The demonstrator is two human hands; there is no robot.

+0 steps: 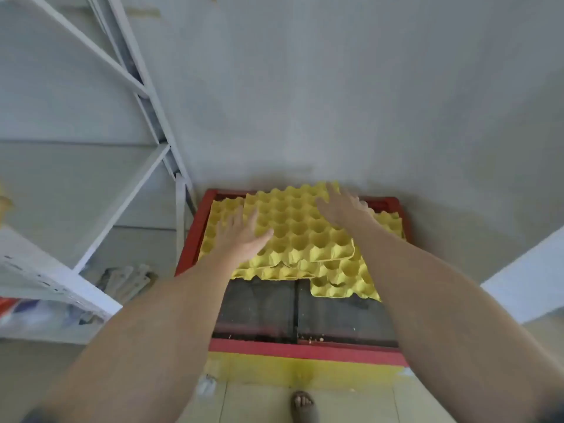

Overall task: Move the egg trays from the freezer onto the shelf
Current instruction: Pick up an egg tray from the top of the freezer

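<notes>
Several yellow egg trays (300,236) lie in a loose, overlapping pile on top of the red-framed chest freezer (305,351), toward its far side by the wall. My left hand (241,235) hovers over the pile's left part with fingers spread. Over the far right corner of the top tray, my right hand (343,207) is spread too. Neither hand grips a tray. The white metal shelf (76,279) stands to the left of the freezer.
The freezer's dark sliding glass lids (265,309) show in front of the trays. A grey wall rises right behind the freezer. A white surface (531,285) juts in at the right. Packets lie on the shelf's lower level (125,279). A foot (303,406) stands on the tiled floor.
</notes>
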